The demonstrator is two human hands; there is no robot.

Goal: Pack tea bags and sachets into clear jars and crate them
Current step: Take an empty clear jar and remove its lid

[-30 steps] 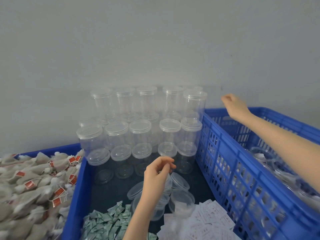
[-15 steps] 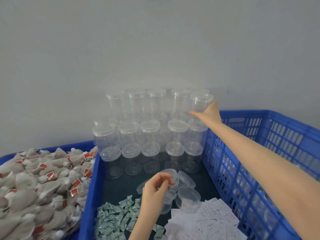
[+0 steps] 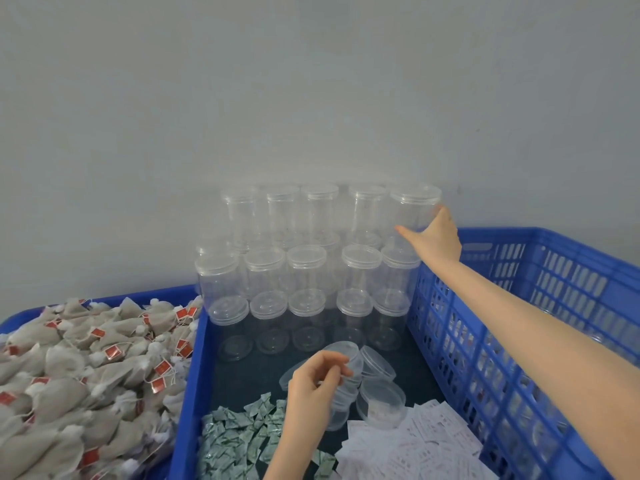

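Right fingers: on my right hand they spread wide round the top right jar of the jar stack; thumb side toward me, the far fingers hidden behind the clear wall, so I cannot tell how firmly they close.
Left fingers: on my left hand they are curled and narrow, tips pinched together in front of the stack; whether something small sits between them I cannot make out.
Top right jar: upright, long axis vertical, lid up, at the stack's right end, just beside the right crate.
Jar stack: lidded clear jars in tiers, all upright, at the back of the middle crate; walls blur into each other.
Loose lids: in front of the stack, partly behind my left hand.
Green sachets: nearer me than the stack, cut off at the bottom edge.
White sachets: right of the green ones, print unreadable.
Tea bags: heaped left of the stack, cut off at the left edge.
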